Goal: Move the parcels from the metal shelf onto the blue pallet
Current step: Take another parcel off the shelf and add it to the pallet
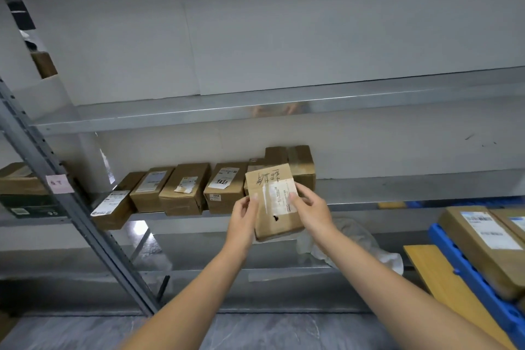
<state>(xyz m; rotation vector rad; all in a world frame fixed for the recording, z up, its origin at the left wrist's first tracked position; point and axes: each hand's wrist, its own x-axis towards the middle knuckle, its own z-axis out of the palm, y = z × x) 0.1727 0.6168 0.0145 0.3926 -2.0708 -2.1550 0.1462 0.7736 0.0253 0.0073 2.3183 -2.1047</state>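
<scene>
Left hand [245, 214] and right hand [308, 207] pinch a small parcel [274, 202] by its side edges, held clear in front of the metal shelf [397, 187]. Five or more boxes [186, 189] remain shelved at left. The blue pallet [466, 273], near right, already carries parcels; the task appears partly done.

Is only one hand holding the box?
No, the left hand and the right hand both grip the box, one on each side.
</scene>
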